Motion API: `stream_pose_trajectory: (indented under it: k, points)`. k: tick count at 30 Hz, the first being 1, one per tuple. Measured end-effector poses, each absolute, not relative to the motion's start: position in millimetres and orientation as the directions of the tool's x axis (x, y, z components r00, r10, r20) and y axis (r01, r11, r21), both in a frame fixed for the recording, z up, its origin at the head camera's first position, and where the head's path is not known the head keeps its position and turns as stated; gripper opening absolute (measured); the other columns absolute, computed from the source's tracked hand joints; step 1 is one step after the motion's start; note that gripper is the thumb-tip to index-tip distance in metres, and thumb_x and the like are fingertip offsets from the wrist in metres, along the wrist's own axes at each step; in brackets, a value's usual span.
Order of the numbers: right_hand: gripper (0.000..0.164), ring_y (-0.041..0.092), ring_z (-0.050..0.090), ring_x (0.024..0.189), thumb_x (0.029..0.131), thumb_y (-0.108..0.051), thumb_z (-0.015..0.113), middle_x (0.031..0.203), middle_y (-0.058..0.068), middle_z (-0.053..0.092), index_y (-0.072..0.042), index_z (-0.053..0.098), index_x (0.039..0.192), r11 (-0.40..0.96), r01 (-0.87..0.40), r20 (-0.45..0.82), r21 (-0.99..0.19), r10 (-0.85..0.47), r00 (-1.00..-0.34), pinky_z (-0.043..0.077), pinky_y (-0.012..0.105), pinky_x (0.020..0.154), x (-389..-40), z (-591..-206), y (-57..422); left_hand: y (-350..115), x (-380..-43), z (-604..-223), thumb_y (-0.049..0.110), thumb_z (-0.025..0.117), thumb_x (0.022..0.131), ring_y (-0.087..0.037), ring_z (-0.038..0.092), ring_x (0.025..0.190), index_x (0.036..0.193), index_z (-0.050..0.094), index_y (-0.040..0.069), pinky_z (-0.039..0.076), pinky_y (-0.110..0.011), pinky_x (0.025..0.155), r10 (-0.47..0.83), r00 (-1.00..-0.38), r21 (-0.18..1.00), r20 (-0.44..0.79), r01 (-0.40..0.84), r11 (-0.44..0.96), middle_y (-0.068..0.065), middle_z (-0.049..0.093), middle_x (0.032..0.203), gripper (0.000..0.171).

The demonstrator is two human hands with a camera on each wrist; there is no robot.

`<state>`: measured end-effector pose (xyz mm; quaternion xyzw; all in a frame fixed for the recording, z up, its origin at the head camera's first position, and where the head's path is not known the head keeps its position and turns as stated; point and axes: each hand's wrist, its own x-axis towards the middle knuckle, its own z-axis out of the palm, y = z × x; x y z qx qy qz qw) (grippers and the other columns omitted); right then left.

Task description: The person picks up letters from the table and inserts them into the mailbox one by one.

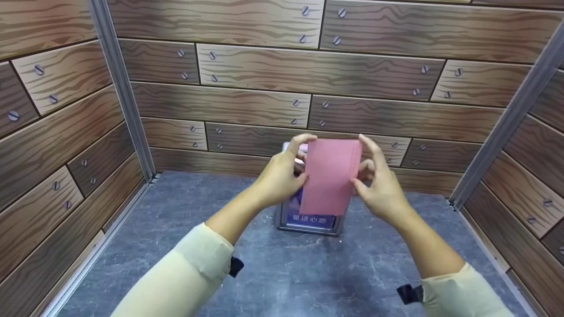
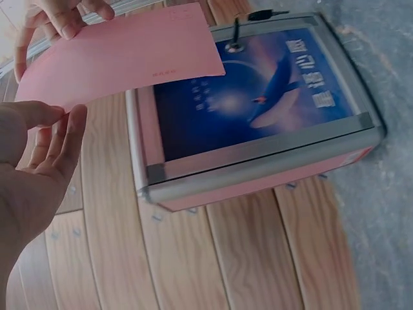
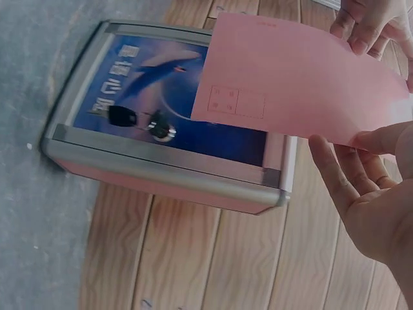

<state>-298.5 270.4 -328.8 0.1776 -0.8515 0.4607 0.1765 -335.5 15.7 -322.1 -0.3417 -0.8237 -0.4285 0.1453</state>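
A pink envelope [image 1: 331,176] is held upright in front of me, with small printed boxes in one corner [image 3: 235,100]. My left hand [image 1: 280,176] pinches its left edge between thumb and fingers. At its right edge my right hand [image 1: 382,190] holds it the same way. Behind the envelope stands a silver-framed box [image 2: 258,169] with a blue front panel [image 2: 258,97] showing a whale and white characters. A key with a black head [image 3: 122,117] sits in the round lock [image 3: 161,127] on its side of the panel. In the head view the envelope hides most of the box.
The box stands on a grey marbled table [image 1: 264,273], near the wood-patterned back wall [image 1: 246,141]. Similar side walls [image 1: 53,185] rise at left and right, with metal corner posts [image 1: 125,101] between them.
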Motion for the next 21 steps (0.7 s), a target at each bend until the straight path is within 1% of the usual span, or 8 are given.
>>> stream_pose_trajectory:
  k: [2,4,6,10,12,16,18,21]
  points:
    - [0.1,0.025,0.072,0.083,0.095,0.017,0.064,0.098,0.02,0.07,-0.033,0.022,0.171,0.527,-0.475,0.479,-0.705,-0.141,-0.867,0.066,0.029,0.073,-299.6,-321.3,269.6,15.5,-337.3,-314.6,-0.005,0.072,0.096,-0.025,0.08,0.098,0.156,0.036,0.026,0.066,-0.03,0.088,0.442,-0.72,0.599,0.535,0.692,0.402,-0.014,0.075,0.118,0.076]
    - [0.1,0.025,0.072,0.084,0.095,0.017,0.064,0.098,0.02,0.069,-0.033,0.022,0.171,0.527,-0.481,0.484,-0.701,-0.144,-0.863,0.066,0.028,0.073,-300.9,-314.6,268.8,15.1,-339.3,-307.5,-0.004,0.072,0.096,-0.025,0.079,0.1,0.156,0.035,0.026,0.066,-0.031,0.09,0.446,-0.717,0.593,0.536,0.696,0.406,-0.014,0.076,0.116,0.077]
    - [0.1,0.025,0.072,0.085,0.095,0.017,0.064,0.098,0.017,0.068,-0.033,0.021,0.171,0.526,-0.483,0.486,-0.7,-0.144,-0.862,0.067,0.03,0.072,-302.2,-308.9,268.0,14.8,-341.7,-301.1,-0.004,0.072,0.096,-0.025,0.079,0.101,0.156,0.035,0.025,0.066,-0.031,0.09,0.447,-0.712,0.586,0.542,0.701,0.406,-0.013,0.075,0.116,0.076]
    - [0.1,0.025,0.072,0.084,0.095,0.016,0.065,0.097,0.011,0.067,-0.034,0.021,0.17,0.535,-0.494,0.518,-0.685,-0.12,-0.847,0.067,0.032,0.07,-306.0,-299.7,267.5,16.0,-346.8,-288.9,-0.005,0.07,0.096,-0.024,0.078,0.101,0.156,0.036,0.024,0.065,-0.029,0.089,0.439,-0.692,0.569,0.573,0.721,0.395,-0.013,0.074,0.116,0.075]
    - [0.1,0.023,0.072,0.083,0.095,0.016,0.065,0.096,0.01,0.068,-0.035,0.021,0.17,0.541,-0.512,0.551,-0.667,-0.104,-0.828,0.066,0.03,0.07,-308.5,-295.9,267.7,17.6,-349.0,-282.9,-0.007,0.069,0.096,-0.023,0.076,0.103,0.156,0.037,0.024,0.065,-0.027,0.088,0.436,-0.677,0.555,0.593,0.736,0.387,-0.012,0.073,0.117,0.075]
    - [0.098,0.02,0.071,0.078,0.094,0.015,0.065,0.094,0.013,0.069,-0.032,0.024,0.17,0.534,-0.562,0.626,-0.632,-0.077,-0.776,0.064,0.025,0.071,-314.3,-287.2,268.0,21.0,-351.7,-269.8,-0.009,0.066,0.095,-0.022,0.075,0.108,0.157,0.037,0.024,0.063,-0.024,0.09,0.437,-0.64,0.517,0.632,0.768,0.378,-0.012,0.07,0.118,0.076]
    - [0.097,0.02,0.07,0.078,0.094,0.015,0.065,0.093,0.013,0.069,-0.029,0.024,0.169,0.536,-0.586,0.657,-0.608,-0.077,-0.75,0.063,0.023,0.071,-317.5,-282.1,267.4,21.8,-353.2,-263.5,-0.01,0.065,0.095,-0.023,0.074,0.106,0.157,0.038,0.024,0.063,-0.025,0.09,0.429,-0.625,0.494,0.652,0.779,0.385,-0.013,0.07,0.117,0.076]
    - [0.095,0.022,0.071,0.079,0.094,0.014,0.065,0.094,0.01,0.068,-0.028,0.024,0.169,0.566,-0.603,0.694,-0.563,-0.072,-0.716,0.062,0.018,0.071,-322.4,-273.8,265.7,22.9,-356.8,-254.6,-0.011,0.064,0.095,-0.025,0.073,0.101,0.156,0.038,0.022,0.063,-0.029,0.091,0.415,-0.609,0.474,0.675,0.79,0.389,-0.014,0.069,0.114,0.074]
